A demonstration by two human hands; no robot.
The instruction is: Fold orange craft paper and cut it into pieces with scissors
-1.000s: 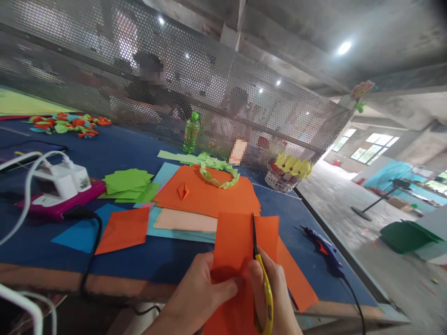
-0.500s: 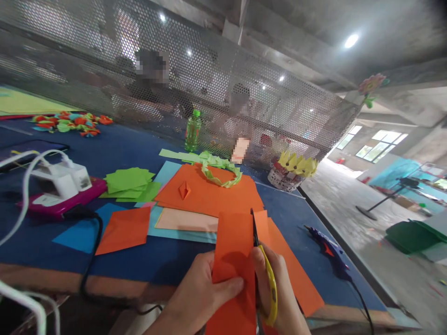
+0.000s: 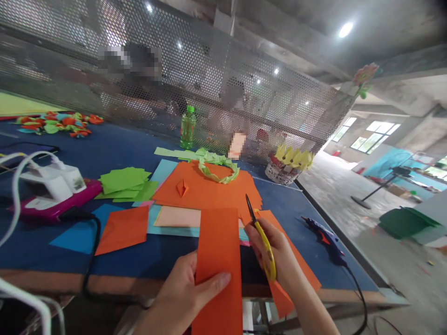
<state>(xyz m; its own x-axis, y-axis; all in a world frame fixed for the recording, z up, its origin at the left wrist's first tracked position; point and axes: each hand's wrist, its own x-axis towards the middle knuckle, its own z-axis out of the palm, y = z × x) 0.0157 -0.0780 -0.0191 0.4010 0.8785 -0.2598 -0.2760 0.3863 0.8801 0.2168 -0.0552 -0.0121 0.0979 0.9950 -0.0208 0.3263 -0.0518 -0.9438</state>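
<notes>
My left hand grips a long orange paper strip near its lower end, thumb across its face. Yellow-handled scissors are in my right hand, dark blades pointing up and away, apart from the strip's right edge. Below that hand hangs a narrower orange paper piece; its upper part is hidden, so I cannot tell whether the fingers pinch it. Beyond both hands lie orange sheets bearing a pale green folded-paper ring and a small folded orange piece.
To the right lies a glue gun with its cord. Green paper squares, an orange square and a magenta power strip are left. A green bottle and a yellow-topped basket stand before the mesh screen.
The scissors and my right hand have moved away from the strip's right edge. The strip, narrower now, has shifted left with my left hand. A separate orange piece hangs below my right hand.
</notes>
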